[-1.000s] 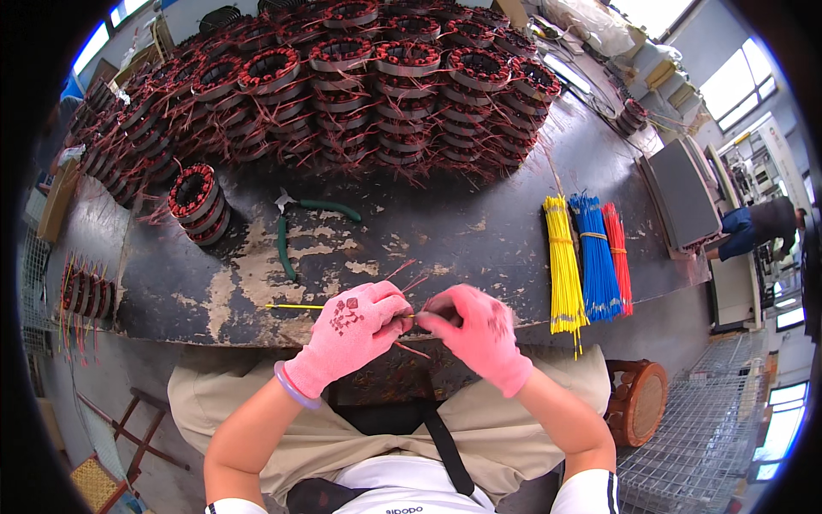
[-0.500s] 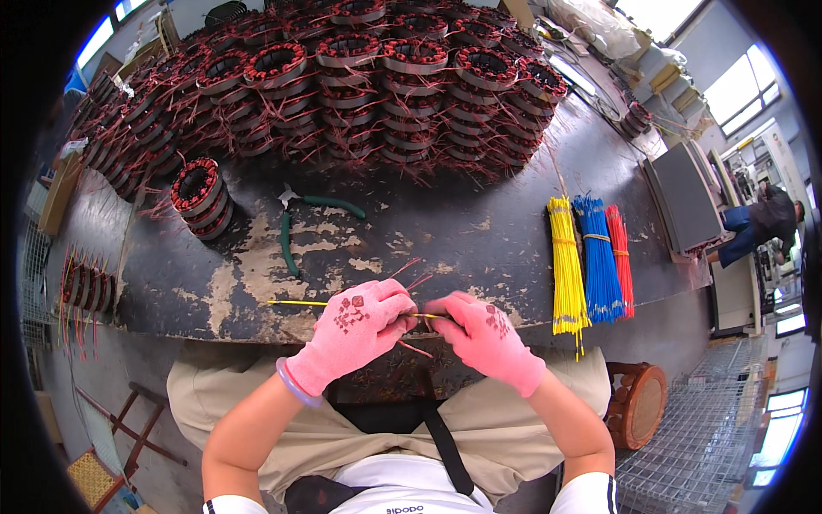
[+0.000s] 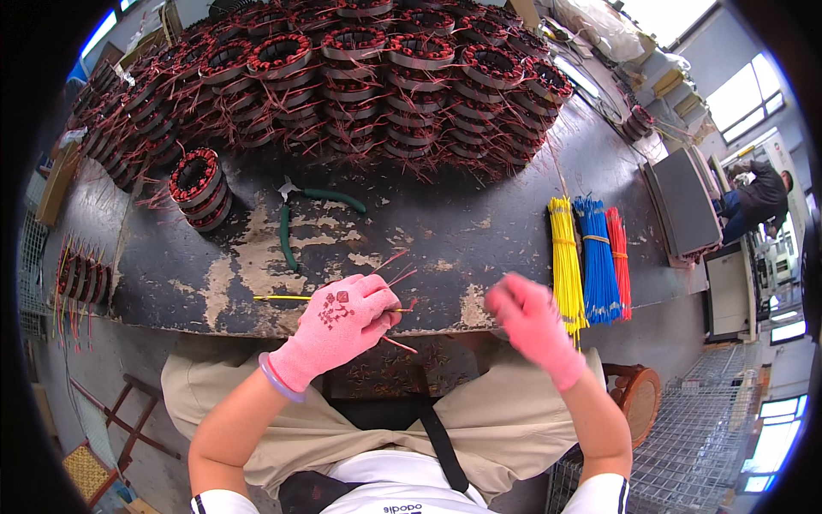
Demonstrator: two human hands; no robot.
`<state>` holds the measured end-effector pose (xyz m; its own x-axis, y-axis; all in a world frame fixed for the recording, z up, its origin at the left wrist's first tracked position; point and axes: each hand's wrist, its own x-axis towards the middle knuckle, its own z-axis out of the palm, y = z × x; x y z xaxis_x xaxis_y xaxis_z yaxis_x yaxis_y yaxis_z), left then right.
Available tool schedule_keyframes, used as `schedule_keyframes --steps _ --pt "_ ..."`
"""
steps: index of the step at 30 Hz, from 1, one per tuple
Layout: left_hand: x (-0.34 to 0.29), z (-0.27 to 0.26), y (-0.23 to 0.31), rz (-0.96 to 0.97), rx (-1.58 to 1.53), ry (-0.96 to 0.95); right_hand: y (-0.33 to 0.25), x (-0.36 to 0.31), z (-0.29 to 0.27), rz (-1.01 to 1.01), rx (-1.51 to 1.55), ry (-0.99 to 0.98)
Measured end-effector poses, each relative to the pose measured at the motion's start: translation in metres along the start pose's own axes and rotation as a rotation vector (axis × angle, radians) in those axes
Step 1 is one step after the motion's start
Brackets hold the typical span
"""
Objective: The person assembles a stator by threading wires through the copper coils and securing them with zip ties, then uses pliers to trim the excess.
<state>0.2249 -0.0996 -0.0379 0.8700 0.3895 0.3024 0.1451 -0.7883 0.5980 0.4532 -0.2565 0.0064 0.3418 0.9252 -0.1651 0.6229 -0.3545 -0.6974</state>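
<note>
My left hand [image 3: 341,315], in a pink patterned glove, is closed at the table's front edge on a yellow wire [image 3: 276,298]. The wire's long end sticks out to the left, and a short piece shows past the fingertips. Thin reddish wires [image 3: 399,343] also come out around these fingers; what they belong to is hidden by the glove. My right hand [image 3: 533,325], gloved alike, hangs apart from it to the right, near the bundle of yellow wires [image 3: 565,265]. Motion blurs its fingers, which look curled.
Wound motor stators [image 3: 351,43] stand in tall stacks across the back. A short stator stack [image 3: 199,193] and green-handled cutting pliers [image 3: 286,231] are nearer. Blue wires [image 3: 598,257] and red wires [image 3: 618,261] lie bundled at right. Another person [image 3: 762,197] is at far right.
My right hand has let go at the left fingertips and moved right, toward the yellow bundle. My left hand, keeping the yellow wire, has shifted slightly left.
</note>
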Motion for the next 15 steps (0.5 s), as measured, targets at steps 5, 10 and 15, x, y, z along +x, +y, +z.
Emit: schedule_keyframes --steps 5,10,15 --pt "0.002 0.002 0.0 0.022 0.0 0.005 0.006 -0.012 0.059 -0.498 -0.511 0.279" --pt "-0.001 0.003 0.0 0.014 0.016 -0.009 0.002 0.015 0.075 -0.705 -0.596 0.405" --pt "-0.001 0.002 -0.001 0.023 0.015 -0.034 -0.008 0.016 0.074 0.172 0.383 -0.286"
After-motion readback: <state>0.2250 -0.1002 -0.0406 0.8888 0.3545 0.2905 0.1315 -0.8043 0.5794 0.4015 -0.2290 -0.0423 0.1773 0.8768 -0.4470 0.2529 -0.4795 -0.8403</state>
